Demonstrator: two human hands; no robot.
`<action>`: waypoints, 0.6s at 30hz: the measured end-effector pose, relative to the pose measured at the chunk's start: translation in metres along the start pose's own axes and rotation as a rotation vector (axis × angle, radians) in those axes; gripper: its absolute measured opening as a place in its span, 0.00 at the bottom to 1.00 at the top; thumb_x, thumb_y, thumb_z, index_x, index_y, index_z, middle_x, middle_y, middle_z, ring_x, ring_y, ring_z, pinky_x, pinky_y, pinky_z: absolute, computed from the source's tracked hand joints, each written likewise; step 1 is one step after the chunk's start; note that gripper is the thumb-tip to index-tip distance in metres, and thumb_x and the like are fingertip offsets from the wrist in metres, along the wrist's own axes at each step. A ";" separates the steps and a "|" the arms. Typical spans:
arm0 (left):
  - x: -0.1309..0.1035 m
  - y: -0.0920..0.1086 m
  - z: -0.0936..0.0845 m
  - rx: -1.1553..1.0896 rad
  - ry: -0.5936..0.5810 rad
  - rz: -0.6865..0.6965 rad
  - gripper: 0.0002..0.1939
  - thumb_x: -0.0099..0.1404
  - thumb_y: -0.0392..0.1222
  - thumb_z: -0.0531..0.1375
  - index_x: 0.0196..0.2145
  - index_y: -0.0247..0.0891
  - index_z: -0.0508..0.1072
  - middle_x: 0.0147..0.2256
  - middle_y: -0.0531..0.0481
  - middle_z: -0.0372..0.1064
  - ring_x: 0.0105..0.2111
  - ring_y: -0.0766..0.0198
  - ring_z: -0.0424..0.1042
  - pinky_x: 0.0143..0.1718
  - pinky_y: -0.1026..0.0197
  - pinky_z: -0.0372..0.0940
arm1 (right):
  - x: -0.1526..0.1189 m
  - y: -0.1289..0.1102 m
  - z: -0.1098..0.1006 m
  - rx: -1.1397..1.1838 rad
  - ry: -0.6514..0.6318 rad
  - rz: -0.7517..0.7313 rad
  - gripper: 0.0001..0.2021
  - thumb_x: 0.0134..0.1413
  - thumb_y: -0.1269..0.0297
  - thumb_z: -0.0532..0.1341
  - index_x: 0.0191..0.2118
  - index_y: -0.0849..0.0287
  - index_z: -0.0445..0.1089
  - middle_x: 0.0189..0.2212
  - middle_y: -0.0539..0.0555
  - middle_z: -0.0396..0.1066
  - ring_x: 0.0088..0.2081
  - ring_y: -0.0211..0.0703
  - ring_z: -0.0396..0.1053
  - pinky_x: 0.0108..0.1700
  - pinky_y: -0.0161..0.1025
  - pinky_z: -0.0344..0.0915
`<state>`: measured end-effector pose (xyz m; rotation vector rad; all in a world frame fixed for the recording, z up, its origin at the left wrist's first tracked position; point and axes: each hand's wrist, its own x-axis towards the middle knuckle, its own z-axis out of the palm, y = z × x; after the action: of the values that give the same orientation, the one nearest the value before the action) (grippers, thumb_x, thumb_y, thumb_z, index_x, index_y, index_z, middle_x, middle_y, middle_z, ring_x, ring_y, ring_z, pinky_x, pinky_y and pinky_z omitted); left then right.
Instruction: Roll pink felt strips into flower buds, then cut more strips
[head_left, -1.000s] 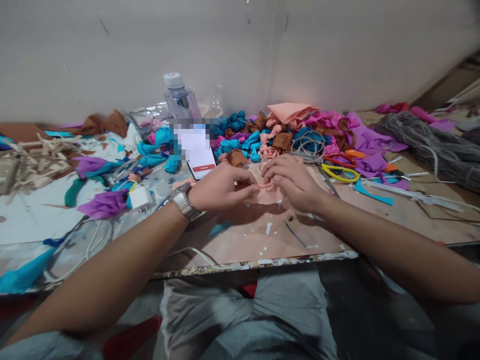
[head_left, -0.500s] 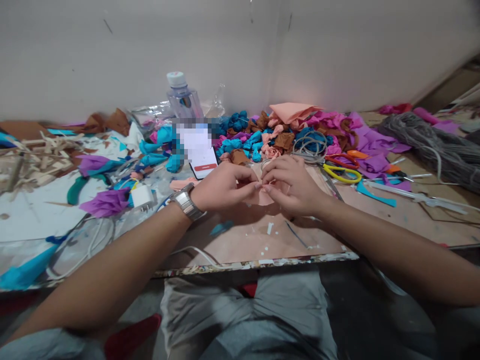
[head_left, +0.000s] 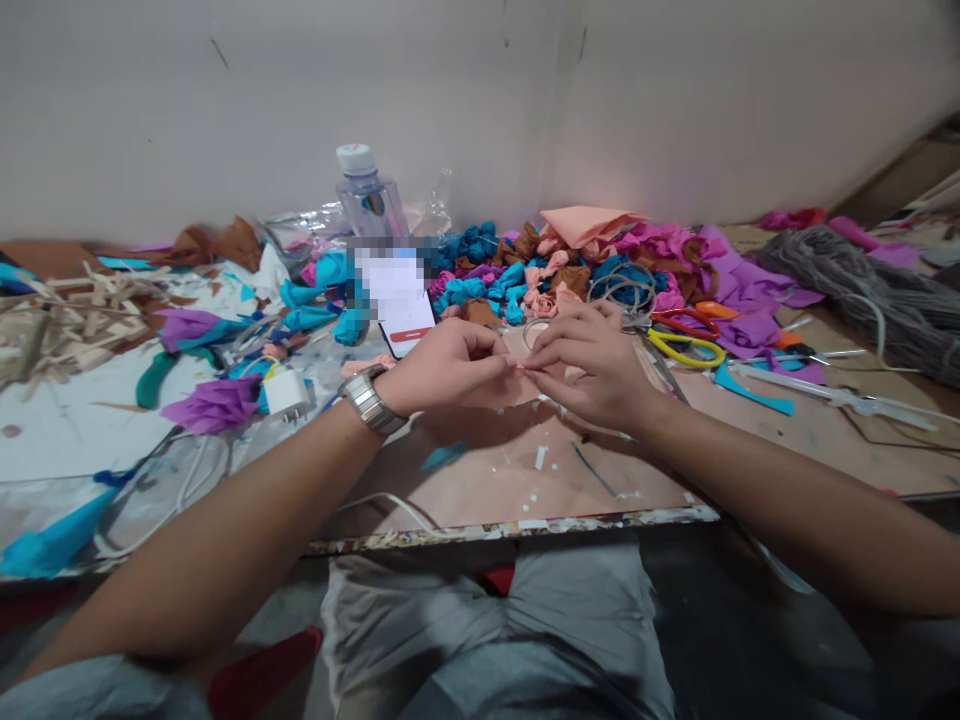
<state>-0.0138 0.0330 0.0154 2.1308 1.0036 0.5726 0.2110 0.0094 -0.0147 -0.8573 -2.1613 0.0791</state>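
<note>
Both forearms reach in over the worktable [head_left: 637,516] from either side and converge at the middle. The left hand [head_left: 450,368] is held palm down, its wrist nearly straight in a metal watch [head_left: 373,400], thumb and index finger stretched toward the other hand. The right hand [head_left: 596,368] arches over from the opposite side, knuckles raised and fingers bent, their tips angled inward to meet the left fingertips. Both hands have their thumbs and fingertips pinched together on a small piece of peach paper [head_left: 516,390], which lies between them, just above the tabletop and partly hidden by the fingers.

Behind the left hand, the phone [head_left: 400,308] shows a pale screen, partly pixelated, with a red bar near its lower end; the writing is too small to read. The bottle [head_left: 371,205] has a white cap and a small dark, multicoloured mark, no brand legible. Crumpled coloured paper [head_left: 506,285] is heaped beyond the hands, and yellow-handled scissors [head_left: 686,349] lie near the right hand.
</note>
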 end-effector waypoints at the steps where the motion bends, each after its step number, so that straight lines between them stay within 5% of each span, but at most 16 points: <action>1: 0.000 0.000 0.000 -0.015 0.001 -0.004 0.14 0.65 0.44 0.59 0.29 0.32 0.79 0.26 0.50 0.74 0.25 0.68 0.67 0.28 0.66 0.58 | 0.000 0.000 -0.001 -0.014 0.002 -0.013 0.05 0.61 0.64 0.65 0.32 0.51 0.76 0.36 0.51 0.80 0.45 0.51 0.72 0.55 0.57 0.52; 18: -0.001 0.001 0.000 -0.084 -0.046 0.080 0.15 0.69 0.46 0.61 0.37 0.33 0.82 0.29 0.49 0.78 0.28 0.69 0.71 0.30 0.68 0.61 | 0.000 -0.005 -0.003 -0.112 0.053 -0.057 0.05 0.61 0.65 0.66 0.32 0.54 0.75 0.35 0.49 0.81 0.44 0.47 0.73 0.56 0.53 0.50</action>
<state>-0.0136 0.0316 0.0159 2.1072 0.8575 0.5911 0.2099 0.0055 -0.0112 -0.8509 -2.1550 -0.0931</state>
